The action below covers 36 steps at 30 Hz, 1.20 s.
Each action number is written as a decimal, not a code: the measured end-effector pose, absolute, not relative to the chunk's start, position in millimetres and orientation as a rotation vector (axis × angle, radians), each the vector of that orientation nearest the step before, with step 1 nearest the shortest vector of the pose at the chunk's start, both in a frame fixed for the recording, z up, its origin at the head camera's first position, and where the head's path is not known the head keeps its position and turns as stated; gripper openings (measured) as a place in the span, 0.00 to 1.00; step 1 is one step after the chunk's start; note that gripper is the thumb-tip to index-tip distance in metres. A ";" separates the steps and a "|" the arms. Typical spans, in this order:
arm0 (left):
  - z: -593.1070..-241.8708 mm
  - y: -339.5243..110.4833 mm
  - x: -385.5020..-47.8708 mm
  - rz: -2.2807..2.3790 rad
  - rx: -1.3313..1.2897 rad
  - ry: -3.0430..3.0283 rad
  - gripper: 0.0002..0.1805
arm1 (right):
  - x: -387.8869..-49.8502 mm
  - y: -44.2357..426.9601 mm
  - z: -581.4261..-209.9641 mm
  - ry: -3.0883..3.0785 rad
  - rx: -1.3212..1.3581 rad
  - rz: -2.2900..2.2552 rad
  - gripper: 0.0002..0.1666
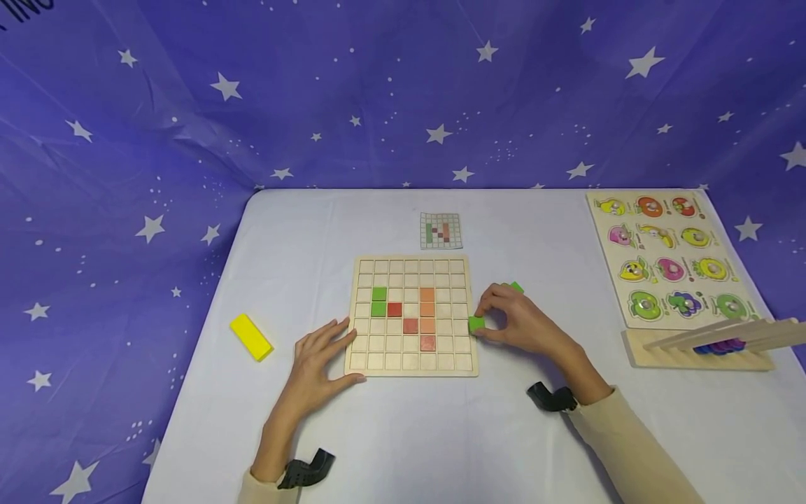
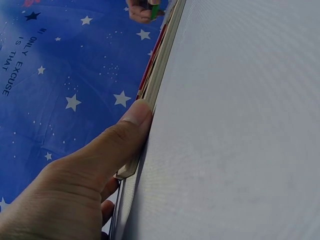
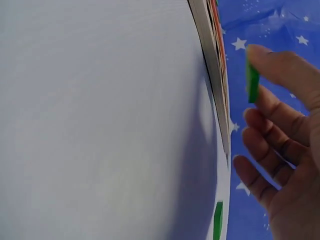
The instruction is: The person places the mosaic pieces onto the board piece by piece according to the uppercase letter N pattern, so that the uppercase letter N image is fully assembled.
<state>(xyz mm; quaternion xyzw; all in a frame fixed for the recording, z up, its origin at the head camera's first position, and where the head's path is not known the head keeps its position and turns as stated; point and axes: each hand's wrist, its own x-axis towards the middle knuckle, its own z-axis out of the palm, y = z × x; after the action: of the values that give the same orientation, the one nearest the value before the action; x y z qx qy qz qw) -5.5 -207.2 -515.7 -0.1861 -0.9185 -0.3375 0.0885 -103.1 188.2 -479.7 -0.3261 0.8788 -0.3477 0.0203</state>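
Note:
A wooden grid board (image 1: 390, 360) lies mid-table, with green tiles (image 1: 378, 301), red tiles (image 1: 411, 326) and orange tiles (image 1: 427, 308) in some of its squares. My right hand (image 1: 522, 322) pinches a green square tile (image 1: 477, 324) between thumb and index finger at the board's right edge; the right wrist view shows this green tile (image 3: 252, 80) edge-on. Another green tile (image 1: 517, 287) lies on the table, partly hidden behind that hand. My left hand (image 1: 317, 367) rests at the board's left edge, fingers spread, its thumb (image 2: 135, 115) against the near side.
Behind the board lies a small pattern card (image 1: 441, 231) with a coloured grid. A yellow block (image 1: 251, 337) is on the left. At the right are a fruit puzzle board (image 1: 658, 255) and a wooden stand (image 1: 667, 358) with slanted slats. A starry cloth (image 1: 378, 91) hangs behind.

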 end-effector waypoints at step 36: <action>-517.5 -210.2 -7.0 -0.944 -0.573 -2.761 0.45 | -104.0 23.5 -477.8 2.786 -0.971 -0.990 0.15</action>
<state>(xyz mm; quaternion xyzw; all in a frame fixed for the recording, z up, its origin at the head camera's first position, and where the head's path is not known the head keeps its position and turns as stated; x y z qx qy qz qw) -7.0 -210.2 -517.5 -0.1921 -0.9252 -0.3164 0.0838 -104.0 23.5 -477.8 -0.3120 0.8952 -0.3180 0.0149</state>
